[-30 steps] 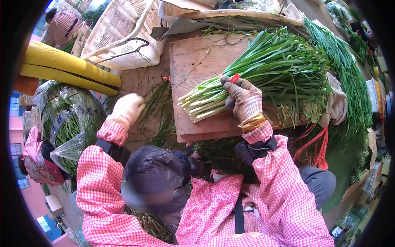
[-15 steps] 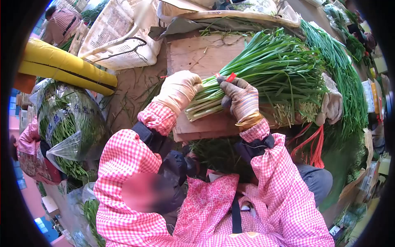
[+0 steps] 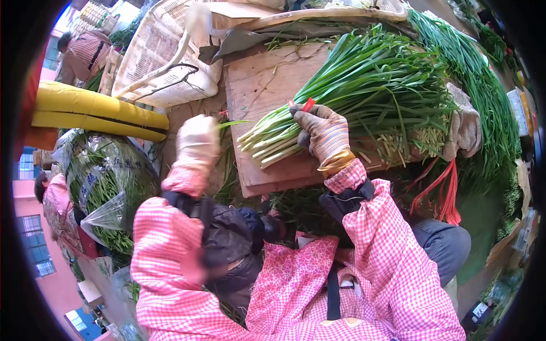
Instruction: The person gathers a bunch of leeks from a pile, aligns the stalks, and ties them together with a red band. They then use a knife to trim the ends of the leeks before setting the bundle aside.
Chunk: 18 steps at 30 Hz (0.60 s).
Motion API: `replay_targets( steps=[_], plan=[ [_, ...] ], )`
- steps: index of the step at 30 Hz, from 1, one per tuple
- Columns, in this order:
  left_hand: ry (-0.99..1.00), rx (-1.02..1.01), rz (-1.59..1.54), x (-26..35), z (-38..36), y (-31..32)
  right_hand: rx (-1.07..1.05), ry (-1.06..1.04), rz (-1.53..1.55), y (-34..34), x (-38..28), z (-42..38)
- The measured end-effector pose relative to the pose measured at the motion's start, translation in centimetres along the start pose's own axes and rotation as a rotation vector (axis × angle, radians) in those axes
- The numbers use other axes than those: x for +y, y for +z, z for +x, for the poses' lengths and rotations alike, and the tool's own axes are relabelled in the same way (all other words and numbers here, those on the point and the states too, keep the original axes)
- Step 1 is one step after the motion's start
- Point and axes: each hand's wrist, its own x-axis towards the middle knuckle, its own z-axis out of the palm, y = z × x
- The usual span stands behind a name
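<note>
Pulling back from the bundle [image 3: 364, 85] within the last half-second, the left hand [image 3: 197, 142] is now at 10 o'clock, a loose leaf [image 3: 234, 123] beside it; stray bits are probably being stripped. Blur hides its fingers, so their pose can't be told. The right hand [image 3: 330, 133] pinches stems by the red tie [image 3: 308, 104], toward 1 o'clock. Count: two hands, one held bundle, one board [image 3: 264, 74], one yellow roll [image 3: 96, 111].
</note>
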Motion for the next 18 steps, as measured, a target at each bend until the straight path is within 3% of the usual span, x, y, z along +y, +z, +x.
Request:
replay_targets(
  steps=[1, 3, 4, 6, 8, 10, 12, 18],
  plan=[
    [-0.074, -0.107, 0.088, -3.1, -1.7, -0.5, -0.01, 0.006, -0.056, -0.2, -0.1, 0.0],
    [-0.209, -0.516, 0.304, -8.2, -6.5, -1.9, -0.027, -0.013, -0.061, -0.3, 0.4, 0.4],
    [-0.288, -0.6, 0.351, -9.2, -8.5, -2.6, -0.035, -0.022, -0.066, -0.3, 0.6, 0.6],
    [-0.163, -0.295, 0.208, -5.2, -7.7, -4.9, -0.03, -0.032, -0.085, -0.1, 0.6, 0.9],
    [-0.213, -0.418, -0.107, 0.4, -4.1, -5.9, -0.02, -0.037, -0.078, -0.1, 0.4, 0.7],
    [-0.07, -0.415, -0.181, 5.4, -1.3, -6.0, -0.044, -0.039, -0.067, -0.3, 0.3, 0.3],
    [0.067, -0.426, -0.092, 8.4, 0.1, -5.0, -0.057, -0.043, -0.071, -0.3, 0.1, 0.4],
    [0.157, -0.425, 0.014, 10.3, -0.2, -1.5, -0.045, -0.03, -0.083, -0.2, 0.3, 0.7]
  ],
)
